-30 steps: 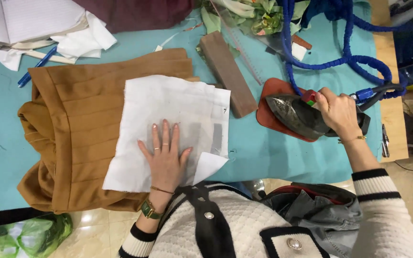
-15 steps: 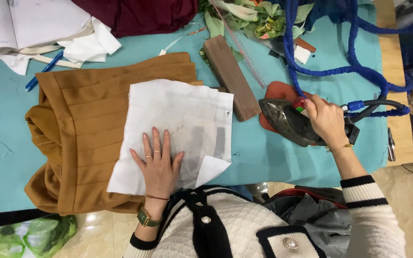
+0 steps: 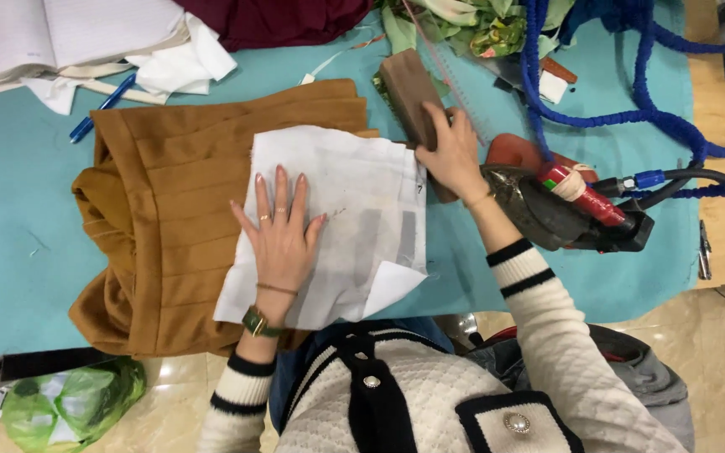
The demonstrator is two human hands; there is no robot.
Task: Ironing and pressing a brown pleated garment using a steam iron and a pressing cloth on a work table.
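From the head camera, the left hand (image 3: pixel 283 231) lies flat, fingers spread, on the white pressing cloth (image 3: pixel 337 222) covering the brown pleated garment (image 3: pixel 169 218) on the tabletop (image 3: pixel 18 252). The right hand (image 3: pixel 455 151) wraps its fingers around the wooden block (image 3: pixel 409 88), the iron (image 3: pixel 560 214) parked beside it. Pressing seems in hand; the block likely needs setting squarely on the cloth.

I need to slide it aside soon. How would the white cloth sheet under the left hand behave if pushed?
The white cloth sheet looks thin and floppy: one corner is folded over. It would probably bunch up instead of sliding flat, dragging on the pleated brown fabric. The left hand lies flat on it.
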